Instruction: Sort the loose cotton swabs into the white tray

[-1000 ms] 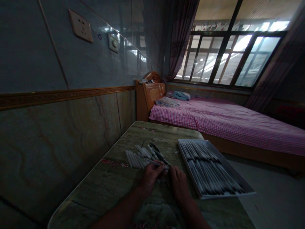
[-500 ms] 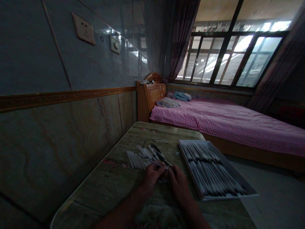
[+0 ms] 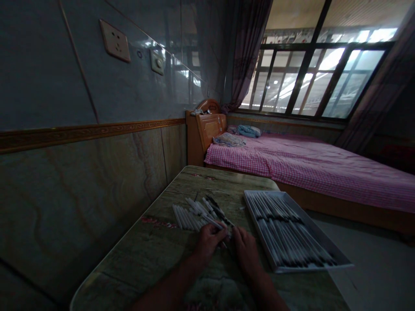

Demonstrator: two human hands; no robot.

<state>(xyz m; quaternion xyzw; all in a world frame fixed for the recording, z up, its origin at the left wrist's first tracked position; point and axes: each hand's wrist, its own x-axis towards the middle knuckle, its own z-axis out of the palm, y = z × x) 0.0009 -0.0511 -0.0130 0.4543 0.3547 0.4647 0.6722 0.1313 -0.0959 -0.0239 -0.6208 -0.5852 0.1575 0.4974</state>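
- Head view: the left hand (image 3: 208, 240) and the right hand (image 3: 245, 249) lie close together, palms down, on a table (image 3: 152, 255) with a marbled greenish top.
- The left hand's fingers are curled in, pinching a thin white stick (image 3: 216, 224) at the near edge of a loose pile of white sticks (image 3: 191, 214); the light is too dim to tell how firm the pinch is.
- The right hand's fingers bend towards the same spot, their tips just beside those of the left hand; whether they grip the stick or only touch it cannot be told.
- The loose pile lies on the table just beyond the hands, its pieces fanned out, some with dark ends.
- To the right of the hands, just beside the right wrist, stands a shallow white tray (image 3: 327, 248) filled with long sticks laid side by side, white with dark bands.
- The tray's far right corner juts past the table edge.
- Behind the table stands a bed (image 3: 308, 166) with a pink checked cover, folded cloths near its wooden headboard (image 3: 207, 125).
- The tiled wall to the left carries a wall socket (image 3: 115, 40) and a round switch (image 3: 157, 61).
- A barred window (image 3: 311, 73) with a curtain (image 3: 244, 52) lets in daylight behind the bed.
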